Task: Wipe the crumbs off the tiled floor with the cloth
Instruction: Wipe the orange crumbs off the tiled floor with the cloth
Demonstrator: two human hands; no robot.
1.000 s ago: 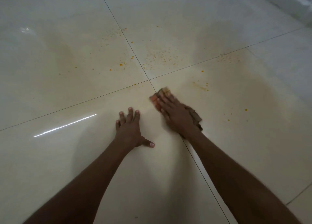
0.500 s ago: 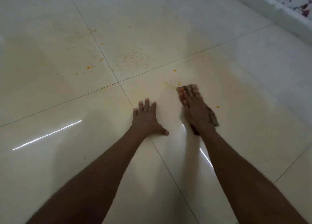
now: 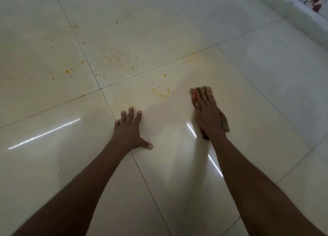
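My right hand (image 3: 206, 111) presses flat on a brownish cloth (image 3: 224, 123) against the glossy cream tiled floor (image 3: 53, 164); the cloth shows past the fingertips and beside the wrist. My left hand (image 3: 128, 129) lies flat on the floor with fingers spread, holding nothing, a hand's width to the left of the cloth. Orange crumbs (image 3: 117, 59) speckle the tiles beyond both hands. An orange smear (image 3: 159, 92) lies between the hands, just ahead of them. More crumbs (image 3: 194, 59) sit along the far grout line.
Dark grout lines cross just left of my left hand. A white skirting edge (image 3: 292, 10) and a patterned wall run along the top right corner. Bright light streaks reflect off the tiles near both arms.
My right hand has slid the cloth to the right, away from the grout crossing and past the orange smear. My left hand stays planted; the view has shifted.
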